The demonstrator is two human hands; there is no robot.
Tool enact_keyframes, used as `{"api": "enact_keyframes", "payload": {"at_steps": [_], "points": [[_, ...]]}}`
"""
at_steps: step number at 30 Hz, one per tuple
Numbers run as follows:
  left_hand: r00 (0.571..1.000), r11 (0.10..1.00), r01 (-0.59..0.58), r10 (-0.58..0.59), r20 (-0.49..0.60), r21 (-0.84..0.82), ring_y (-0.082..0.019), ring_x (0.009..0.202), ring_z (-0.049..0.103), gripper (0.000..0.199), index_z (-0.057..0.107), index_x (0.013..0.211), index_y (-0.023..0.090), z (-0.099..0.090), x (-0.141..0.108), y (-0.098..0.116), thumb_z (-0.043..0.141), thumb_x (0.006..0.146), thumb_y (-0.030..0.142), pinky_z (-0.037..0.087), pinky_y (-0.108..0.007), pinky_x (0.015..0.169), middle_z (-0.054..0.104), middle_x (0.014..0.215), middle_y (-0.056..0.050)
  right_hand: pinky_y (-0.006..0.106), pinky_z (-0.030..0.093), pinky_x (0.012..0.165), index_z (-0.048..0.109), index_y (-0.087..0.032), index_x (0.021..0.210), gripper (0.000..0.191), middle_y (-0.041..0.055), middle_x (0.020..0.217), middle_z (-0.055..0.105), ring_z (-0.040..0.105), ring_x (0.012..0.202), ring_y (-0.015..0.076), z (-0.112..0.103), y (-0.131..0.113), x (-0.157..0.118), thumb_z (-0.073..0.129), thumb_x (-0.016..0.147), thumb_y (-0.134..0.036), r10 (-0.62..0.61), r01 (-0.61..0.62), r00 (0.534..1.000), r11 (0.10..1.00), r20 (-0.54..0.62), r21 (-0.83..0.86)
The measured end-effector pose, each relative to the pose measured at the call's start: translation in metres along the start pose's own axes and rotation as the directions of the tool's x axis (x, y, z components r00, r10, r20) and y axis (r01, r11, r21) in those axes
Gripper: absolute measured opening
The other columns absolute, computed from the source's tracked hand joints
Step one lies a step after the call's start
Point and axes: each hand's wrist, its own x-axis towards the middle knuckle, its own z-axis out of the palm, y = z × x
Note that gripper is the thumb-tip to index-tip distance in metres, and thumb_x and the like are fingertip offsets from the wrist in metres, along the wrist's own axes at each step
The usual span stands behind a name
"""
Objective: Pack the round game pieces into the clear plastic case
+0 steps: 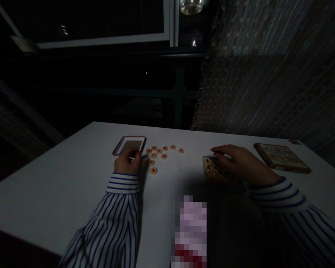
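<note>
My left hand point(127, 161) is closed, thumb and fingers curled together, at the near edge of a shallow tray point(117, 150) with a reddish-brown rim. What it pinches, if anything, cannot be made out. Right of it several round Chinese chess pieces point(153, 171) with red characters lie loosely on the table. My right hand point(234, 160) is open, palm down with fingers stretched left, over a clear box point(204, 163). Chinese chess pieces point(209, 172), some with black characters and some with red, fill the box. The hand and its shadow hide the box's right part.
The white table point(72, 186) runs across the view. A flat box point(281, 157) with a printed lid lies at the right. Behind the table's far edge hangs a bead curtain point(245, 74), beside a dark window point(100, 22). A blurred pinkish patch point(194, 223) is at the near edge.
</note>
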Motion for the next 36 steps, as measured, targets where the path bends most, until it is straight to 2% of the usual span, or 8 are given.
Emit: {"api": "enact_keyframes", "payload": {"at_steps": [4,11,14,17,19,22,27,36], "points": [[1.0,1.0,-0.01,0.01,0.026,0.008,-0.018,0.068,0.062,0.028,0.064,0.086,0.016,-0.003,0.001,-0.001,0.051,0.068,0.033,0.048,-0.029,0.064,0.067,0.076,-0.005,0.035,0.045,0.085,0.059,-0.017,0.104,0.033,0.0064,0.102,0.063,0.057,0.095,0.0192,0.0,-0.006,0.0,0.039,0.082,-0.029,-0.02,0.02,1.0,0.999,-0.006,0.026],[0.981,0.991,-0.111,0.099,0.167,0.068,-0.021,0.076,0.061,0.021,0.065,0.082,0.02,-0.003,0.0,-0.004,0.056,0.067,0.032,0.048,-0.032,0.071,0.067,0.081,-0.005,0.035,0.045,0.083,0.06,-0.017,0.103,0.031,0.0064,0.099,0.064,0.058,0.092,0.0186,0.006,-0.022,0.014,0.04,0.081,-0.025,-0.089,0.089,0.996,0.996,0.008,0.033],[0.954,0.969,-0.216,0.182,0.24,0.122,-0.023,0.084,0.06,0.023,0.065,0.085,0.019,0.001,0.001,-0.009,0.055,0.069,0.031,0.046,-0.034,0.077,0.067,0.088,-0.007,0.033,0.044,0.083,0.061,-0.018,0.103,0.031,0.0058,0.1,0.064,0.058,0.092,0.0185,0.006,-0.035,0.028,0.04,0.08,-0.024,-0.136,0.134,0.989,0.99,0.061,0.039],[0.901,0.927,-0.341,0.276,0.334,0.153,-0.023,0.088,0.058,0.025,0.065,0.086,0.018,0.007,0.003,-0.013,0.055,0.07,0.033,0.044,-0.035,0.081,0.066,0.092,-0.007,0.032,0.043,0.083,0.061,-0.017,0.102,0.032,0.0057,0.101,0.064,0.057,0.093,0.0183,0.01,-0.05,0.044,0.038,0.081,-0.024,-0.171,0.164,0.978,0.984,0.123,0.063],[0.876,0.905,-0.384,0.295,0.381,0.183,-0.024,0.089,0.058,0.028,0.065,0.089,0.018,0.011,0.003,-0.014,0.055,0.071,0.037,0.044,-0.036,0.081,0.066,0.094,-0.008,0.031,0.042,0.084,0.061,-0.017,0.103,0.033,0.0066,0.103,0.064,0.057,0.094,0.018,0.017,-0.059,0.055,0.038,0.082,-0.023,-0.209,0.199,0.963,0.977,0.17,0.076],[0.861,0.882,-0.41,0.289,0.419,0.234,-0.025,0.096,0.055,0.031,0.065,0.093,0.02,0.018,0.002,-0.017,0.054,0.072,0.04,0.043,-0.037,0.082,0.064,0.102,-0.007,0.032,0.04,0.085,0.06,-0.017,0.105,0.033,0.0072,0.104,0.063,0.056,0.095,0.0188,0.031,-0.073,0.068,0.036,0.083,-0.025,-0.234,0.229,0.949,0.972,0.213,0.05],[0.844,0.868,-0.428,0.284,0.455,0.251,-0.026,0.103,0.05,0.026,0.066,0.09,0.026,0.024,0.001,-0.022,0.056,0.07,0.039,0.04,-0.039,0.086,0.06,0.111,-0.004,0.03,0.037,0.087,0.058,-0.019,0.107,0.033,0.0075,0.108,0.061,0.054,0.101,0.0186,0.049,-0.092,0.084,0.035,0.084,-0.025,-0.283,0.282,0.925,0.959,0.254,0.043],[0.859,0.901,-0.375,0.249,0.447,0.22,-0.028,0.108,0.045,0.025,0.067,0.089,0.027,0.028,0.0,-0.025,0.057,0.069,0.039,0.038,-0.043,0.088,0.058,0.113,-0.004,0.027,0.035,0.087,0.059,-0.02,0.104,0.031,0.0063,0.107,0.061,0.053,0.1,0.0171,0.059,-0.108,0.092,0.036,0.083,-0.019,-0.315,0.322,0.901,0.946,0.298,0.027]]}}
